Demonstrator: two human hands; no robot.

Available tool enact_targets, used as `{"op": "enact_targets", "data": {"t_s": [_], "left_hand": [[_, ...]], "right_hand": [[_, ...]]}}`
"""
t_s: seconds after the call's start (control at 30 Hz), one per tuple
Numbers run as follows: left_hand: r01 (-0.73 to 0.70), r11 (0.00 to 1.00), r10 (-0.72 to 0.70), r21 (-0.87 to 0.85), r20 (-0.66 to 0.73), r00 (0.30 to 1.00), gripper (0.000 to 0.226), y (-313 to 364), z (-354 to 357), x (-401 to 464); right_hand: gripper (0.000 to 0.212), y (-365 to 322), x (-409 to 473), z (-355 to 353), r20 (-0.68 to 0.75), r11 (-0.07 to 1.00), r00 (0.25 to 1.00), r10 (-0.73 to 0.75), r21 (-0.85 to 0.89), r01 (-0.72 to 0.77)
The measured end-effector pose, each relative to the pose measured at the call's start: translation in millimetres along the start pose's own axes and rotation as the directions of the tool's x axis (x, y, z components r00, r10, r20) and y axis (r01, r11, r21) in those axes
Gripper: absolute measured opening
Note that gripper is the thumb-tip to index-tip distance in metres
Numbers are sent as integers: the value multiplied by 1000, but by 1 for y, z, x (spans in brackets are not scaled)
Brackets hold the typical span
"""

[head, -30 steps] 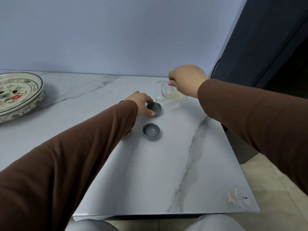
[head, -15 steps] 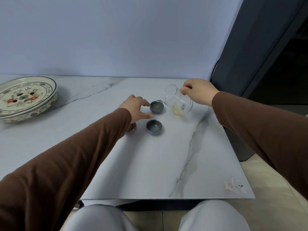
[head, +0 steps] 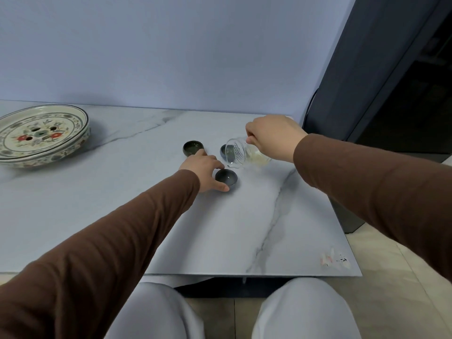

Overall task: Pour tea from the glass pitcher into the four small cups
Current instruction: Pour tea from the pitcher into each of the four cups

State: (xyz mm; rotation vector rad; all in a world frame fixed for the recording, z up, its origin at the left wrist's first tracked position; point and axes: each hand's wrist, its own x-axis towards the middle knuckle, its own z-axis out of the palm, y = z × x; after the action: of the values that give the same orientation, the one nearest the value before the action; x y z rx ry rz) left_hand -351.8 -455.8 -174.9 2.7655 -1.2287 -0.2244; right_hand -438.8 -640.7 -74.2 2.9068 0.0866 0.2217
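Note:
My right hand (head: 271, 137) grips the glass pitcher (head: 244, 155), tilted on its side with its spout pointing down at the near small dark cup (head: 226, 177); pale tea lies in the pitcher's low side. My left hand (head: 204, 171) steadies that near cup with thumb and fingers around its left side. A second cup (head: 224, 150) stands behind it, partly hidden by the pitcher. A third cup (head: 193, 148) stands further left, just beyond my left hand. I see no other cup.
A large painted ceramic tray (head: 40, 133) sits at the table's far left. The marble table (head: 244, 228) ends at the right beside a dark cabinet (head: 367, 81). A torn sticker (head: 335, 260) marks the near right corner. My knees show below the front edge.
My right hand swung the pitcher from the far cup toward the near cup and tipped it. My left hand shifted from the far cup to the near cup. The camera tilted down.

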Motion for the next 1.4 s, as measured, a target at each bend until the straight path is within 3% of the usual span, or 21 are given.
{"op": "enact_targets", "data": {"t_s": [0.3,0.73,1.4], "left_hand": [[-5,1000,4,-12,-9,1000,68,-2,5,1],[-9,999,9,-34,-7,1000,66,-2,3,1],[5,996,-7,-85,-23,1000,65,-2,4,-2]], "right_hand": [[23,-12,0,-2,-24,992,995,-101,-82,99],[21,-22,6,-15,12,984,991,-132,-119,132],[16,-47,-2,-35,33,905,962,-273,-329,268]]}}
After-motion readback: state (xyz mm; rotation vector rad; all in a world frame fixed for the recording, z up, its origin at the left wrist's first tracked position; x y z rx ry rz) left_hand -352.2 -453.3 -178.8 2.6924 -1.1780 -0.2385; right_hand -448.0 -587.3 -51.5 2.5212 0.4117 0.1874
